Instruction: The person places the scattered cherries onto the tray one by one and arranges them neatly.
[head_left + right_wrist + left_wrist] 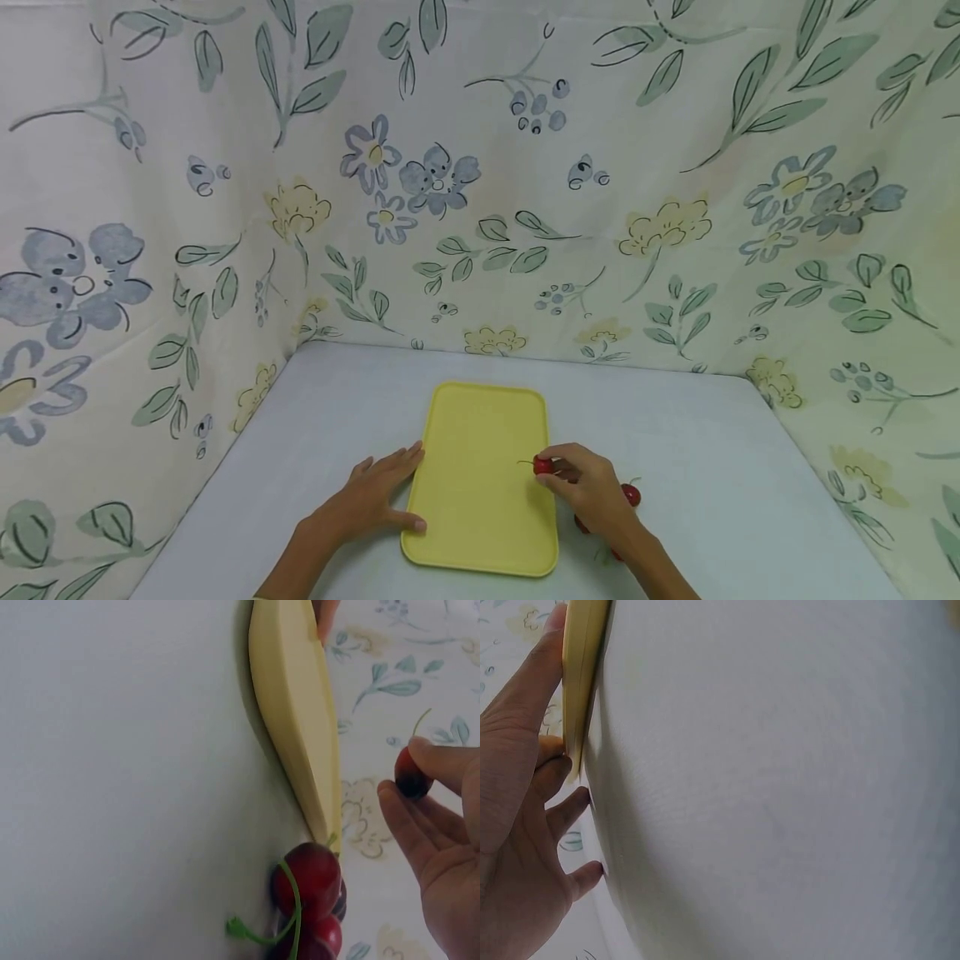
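A yellow rectangular tray [480, 492] lies on the white table, its long side pointing away from me. My left hand [375, 496] rests at the tray's left edge with fingers spread; thumb and fingertips touch the rim, as the left wrist view [525, 795] also shows from the side. Over the tray's right edge, my right hand [592, 487] pinches a red cherry [543, 465] between thumb and fingers, its thin stem pointing left. In the right wrist view the held cherry [412, 774] is above the tray's level.
Several more red cherries [631, 495] with green stems lie on the table right of the tray, partly hidden under my right forearm. White cloth [675, 433] covers the table. A floral curtain [480, 183] stands behind and along both sides.
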A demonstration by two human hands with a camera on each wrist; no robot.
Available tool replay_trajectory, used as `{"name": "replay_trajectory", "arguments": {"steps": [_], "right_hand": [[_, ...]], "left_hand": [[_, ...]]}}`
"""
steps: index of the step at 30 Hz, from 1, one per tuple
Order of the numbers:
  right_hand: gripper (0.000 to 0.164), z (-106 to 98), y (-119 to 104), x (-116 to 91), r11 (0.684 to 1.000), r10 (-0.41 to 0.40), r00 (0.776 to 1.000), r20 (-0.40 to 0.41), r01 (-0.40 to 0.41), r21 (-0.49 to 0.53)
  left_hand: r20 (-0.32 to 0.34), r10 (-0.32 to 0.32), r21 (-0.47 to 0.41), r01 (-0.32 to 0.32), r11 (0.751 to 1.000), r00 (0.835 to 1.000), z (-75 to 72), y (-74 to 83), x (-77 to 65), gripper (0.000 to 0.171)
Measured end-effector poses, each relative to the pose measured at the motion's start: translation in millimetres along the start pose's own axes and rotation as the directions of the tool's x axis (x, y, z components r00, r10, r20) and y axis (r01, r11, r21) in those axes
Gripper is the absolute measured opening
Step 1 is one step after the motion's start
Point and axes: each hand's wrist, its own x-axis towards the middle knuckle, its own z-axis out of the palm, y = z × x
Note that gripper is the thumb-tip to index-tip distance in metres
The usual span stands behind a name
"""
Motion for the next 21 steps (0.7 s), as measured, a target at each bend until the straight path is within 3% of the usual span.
{"name": "replay_trajectory", "arguments": {"steps": [6,21], "right_hand": [[0.029,9,-3,6,1.000,-0.013,1.000,0.019,0.013,0.017],[0.026,34,-9,20,0.999,0.043,0.997,0.064,-0.044,0.027]], "left_hand": [[-0.008,0.004,-0.001,-0.004,1.000,1.000,0.2,1.5,-0.3,0.114],[-0.007,-0.011,-0.006,0.011,1.000,1.000,1.3,0.8,-0.3,0.115]]}}
